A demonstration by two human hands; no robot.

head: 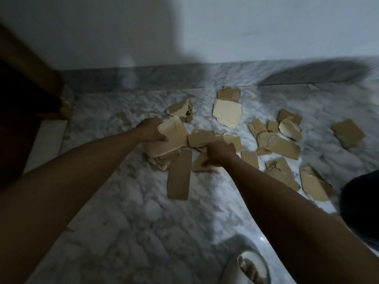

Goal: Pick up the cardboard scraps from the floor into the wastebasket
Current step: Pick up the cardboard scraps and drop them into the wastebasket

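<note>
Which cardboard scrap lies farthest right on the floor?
The lone brown scrap at the right, flat on the marble floor, apart from the clustered pieces and well beyond the right hand.

White-and-grey marble floor (127, 212) with torn cardboard scraps (279, 144) scattered flat across it.

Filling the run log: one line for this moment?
left hand: grips cardboard stack | right hand: grips scrap | wastebasket: near

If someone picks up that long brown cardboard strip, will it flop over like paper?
Probably not. The long strip lies flat with straight edges, so it likely stays fairly stiff. It looks thin, so probably light. On the smooth marble floor it may slide when nudged.
</note>
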